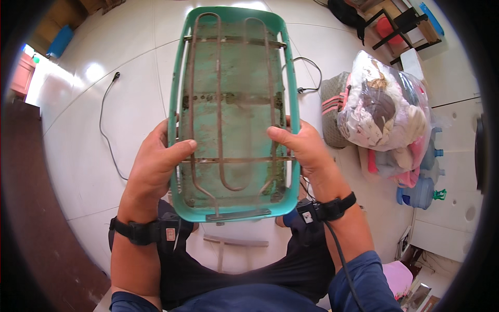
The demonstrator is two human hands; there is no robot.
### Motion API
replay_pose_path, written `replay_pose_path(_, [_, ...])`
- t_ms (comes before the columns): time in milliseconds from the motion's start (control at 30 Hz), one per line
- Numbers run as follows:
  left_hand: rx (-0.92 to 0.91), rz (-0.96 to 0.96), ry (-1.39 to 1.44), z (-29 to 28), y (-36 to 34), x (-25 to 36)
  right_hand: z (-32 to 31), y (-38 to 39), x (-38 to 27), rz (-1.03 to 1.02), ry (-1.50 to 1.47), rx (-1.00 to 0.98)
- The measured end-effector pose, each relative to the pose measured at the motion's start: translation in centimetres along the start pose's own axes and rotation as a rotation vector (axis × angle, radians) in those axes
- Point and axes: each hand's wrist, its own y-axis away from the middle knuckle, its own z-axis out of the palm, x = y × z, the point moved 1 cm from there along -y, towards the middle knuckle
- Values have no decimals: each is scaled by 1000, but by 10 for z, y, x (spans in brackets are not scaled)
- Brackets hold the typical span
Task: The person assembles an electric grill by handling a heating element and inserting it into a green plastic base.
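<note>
A shallow green electric grill tray, long and with rounded corners, is raised in front of me above my lap. Its inside is stained brown and grey. Bent metal heating tubes run lengthwise along it, with thin metal crossbars spanning its width. My left hand grips the left edge, thumb over the rim near a tube. On the opposite edge my right hand does the same, its thumb reaching inside. The other fingers of both hands are mostly hidden behind the tray.
Pale tiles cover the floor. A black power cable with a plug lies left; another plug lies right of the tray. Rightward are a clear plastic bag of clothes and blue water jugs. Dark brown furniture borders the left.
</note>
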Motion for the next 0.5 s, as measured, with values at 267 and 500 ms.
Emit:
replay_pose_path(267, [-98, 35, 94, 2, 2, 7, -11, -1, 2, 3, 13, 17])
replay_pose_path(500, [-121, -27, 8, -2, 0, 0, -13, 0, 2, -46, 99, 33])
